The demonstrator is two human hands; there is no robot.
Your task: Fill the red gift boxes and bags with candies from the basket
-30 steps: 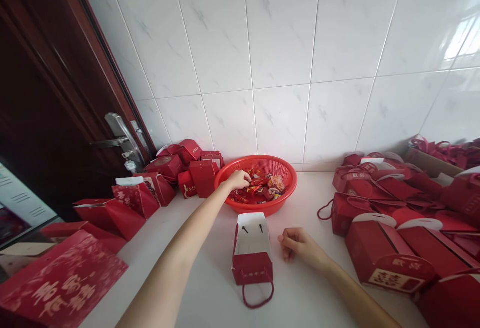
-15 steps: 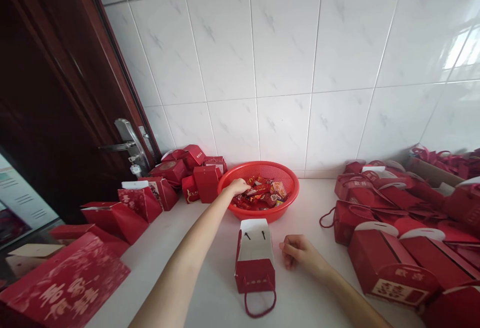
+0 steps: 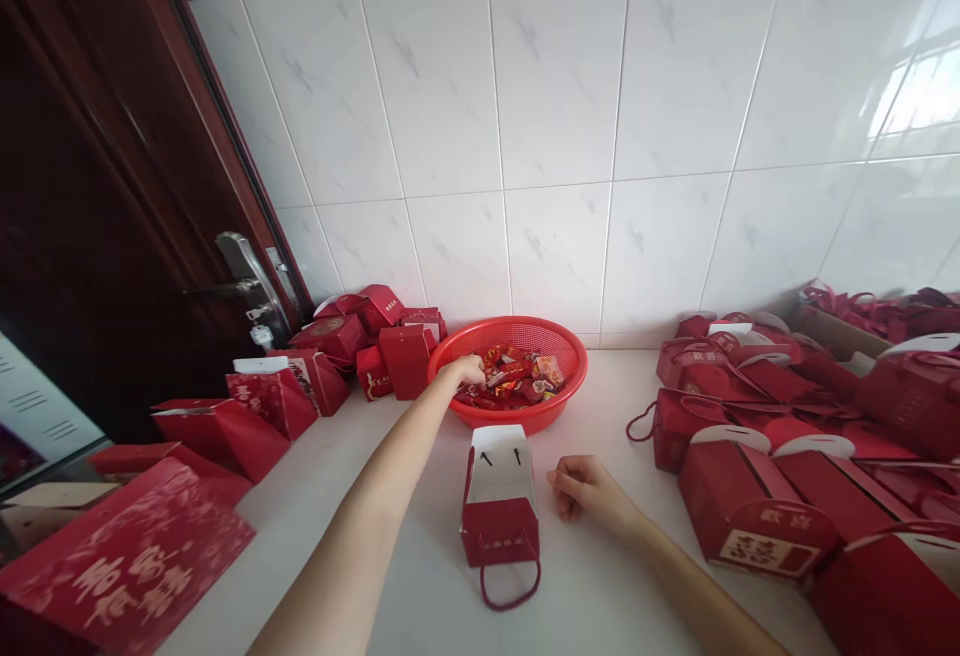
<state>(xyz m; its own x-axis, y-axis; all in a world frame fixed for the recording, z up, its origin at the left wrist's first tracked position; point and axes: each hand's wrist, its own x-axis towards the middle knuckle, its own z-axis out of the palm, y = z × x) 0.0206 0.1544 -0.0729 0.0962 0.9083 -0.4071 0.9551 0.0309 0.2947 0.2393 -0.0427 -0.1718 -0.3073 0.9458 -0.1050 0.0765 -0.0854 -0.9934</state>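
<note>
My left hand (image 3: 469, 370) reaches into a red plastic basket (image 3: 511, 422), its fingers curled down at the left side of the wrapped candies (image 3: 517, 372). The fingertips are hidden, so whatever they pinch cannot be made out. In front of the basket, an open red gift box (image 3: 500, 531) shows its white inside, with two dark cord ends on its raised back flap and a rope handle hanging at the front. My right hand (image 3: 583, 489) rests on the table just right of that box, apart from it, fingers loosely curled with nothing visible in them.
Red gift boxes (image 3: 757, 501) crowd the right side, beside a carton of red ribbons (image 3: 874, 316). Red paper bags (image 3: 135, 556) line the left edge, with more small boxes (image 3: 405, 361) behind them. A tiled wall (image 3: 555, 256) and a door handle (image 3: 251, 281) stand at the back.
My left hand has shifted slightly left and lower among the candies, fingers more tucked. My right hand stays curled beside the box. The whole view has moved a little.
</note>
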